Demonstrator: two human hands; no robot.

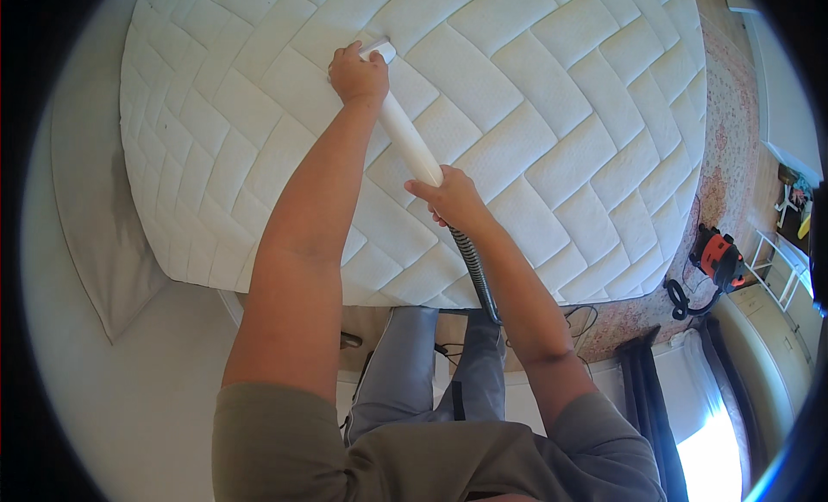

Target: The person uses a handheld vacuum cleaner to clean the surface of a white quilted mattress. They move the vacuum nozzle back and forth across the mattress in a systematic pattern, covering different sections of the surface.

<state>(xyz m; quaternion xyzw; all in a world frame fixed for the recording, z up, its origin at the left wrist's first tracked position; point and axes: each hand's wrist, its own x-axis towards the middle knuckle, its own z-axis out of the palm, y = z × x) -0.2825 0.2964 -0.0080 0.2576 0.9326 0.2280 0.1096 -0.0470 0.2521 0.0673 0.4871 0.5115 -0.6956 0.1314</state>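
A white vacuum wand (407,141) slants over a white quilted mattress (552,148), its far end on or just above the surface. My left hand (358,75) is closed around the wand near its pale nozzle head (378,49), which the fingers partly cover. Lower down, my right hand (450,200) grips the same wand close to where a dark ribbed hose (473,265) comes out. The hose runs back toward my legs and drops past the mattress edge. Whether the nozzle presses on the fabric, I cannot tell.
A red and black vacuum cleaner (720,256) stands on the patterned rug (724,148) at the right. Cables (582,321) lie near the mattress's near edge. A beige upholstered headboard or panel (108,235) borders the left side. Dark curtains (651,403) hang at lower right.
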